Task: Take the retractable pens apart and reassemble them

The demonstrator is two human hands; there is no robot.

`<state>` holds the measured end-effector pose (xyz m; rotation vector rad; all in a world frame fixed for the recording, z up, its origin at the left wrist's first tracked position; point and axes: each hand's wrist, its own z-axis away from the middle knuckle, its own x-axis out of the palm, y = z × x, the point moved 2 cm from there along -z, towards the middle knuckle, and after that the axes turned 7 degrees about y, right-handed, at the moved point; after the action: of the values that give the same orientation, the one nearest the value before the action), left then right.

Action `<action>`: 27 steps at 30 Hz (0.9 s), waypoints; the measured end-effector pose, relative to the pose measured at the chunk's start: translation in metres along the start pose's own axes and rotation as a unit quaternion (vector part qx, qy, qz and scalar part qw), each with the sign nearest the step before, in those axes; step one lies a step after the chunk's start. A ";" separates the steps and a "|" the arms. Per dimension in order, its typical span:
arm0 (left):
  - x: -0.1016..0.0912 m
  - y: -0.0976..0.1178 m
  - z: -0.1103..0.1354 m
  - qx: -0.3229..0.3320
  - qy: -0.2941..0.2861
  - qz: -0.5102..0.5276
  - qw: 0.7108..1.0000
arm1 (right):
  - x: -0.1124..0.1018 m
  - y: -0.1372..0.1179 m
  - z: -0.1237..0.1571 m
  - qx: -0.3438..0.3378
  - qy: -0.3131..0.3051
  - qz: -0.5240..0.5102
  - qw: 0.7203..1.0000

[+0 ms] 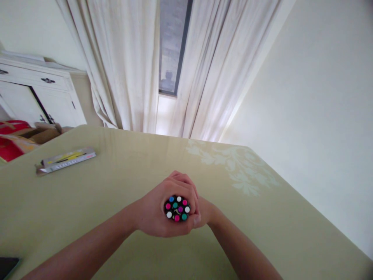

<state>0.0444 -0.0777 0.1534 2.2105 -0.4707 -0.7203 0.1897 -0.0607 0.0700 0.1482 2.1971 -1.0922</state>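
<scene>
A bundle of pens (176,208) stands on end in my hands, its round ends facing up at me. Those ends are blue, white, pink, green and purple, set in black. My left hand (157,212) is wrapped around the bundle near its top, with thumb and fingers closed in a ring. Close against it, my right hand (204,210) is also clasped at the bundle, mostly hidden behind the left fingers. The lower part of the pens is out of sight under both hands.
A long printed carton (68,160) lies at the left on the pale green table (122,163). A dark flat object (8,266) shows at the lower left edge. Beyond the table are a cardboard box (43,134), red bags (13,144), a white cabinet (43,89) and curtains (128,66).
</scene>
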 end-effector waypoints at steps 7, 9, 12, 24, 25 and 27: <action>0.003 0.006 0.006 0.008 -0.040 0.019 0.999 | -0.001 -0.006 0.000 -0.017 -0.026 -0.063 0.997; 0.007 0.004 0.007 0.012 -0.035 0.027 0.999 | -0.001 -0.006 0.001 -0.023 -0.041 -0.057 0.997; 0.011 0.000 0.009 0.015 -0.025 0.021 0.999 | 0.001 -0.002 0.003 -0.022 -0.050 -0.051 0.997; 0.014 0.005 0.006 0.042 -0.040 0.028 0.998 | 0.008 0.011 0.006 -0.071 -0.047 -0.029 0.996; 0.014 0.005 0.006 0.053 -0.036 0.032 0.997 | 0.008 0.012 0.006 -0.074 -0.046 -0.032 0.996; 0.014 0.005 0.005 0.062 -0.031 0.038 0.997 | 0.009 0.014 0.006 -0.081 -0.046 -0.048 0.995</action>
<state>0.0514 -0.0914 0.1496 2.2761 -0.6431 -0.7376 0.1912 -0.0583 0.0523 -0.0779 2.2165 -0.9481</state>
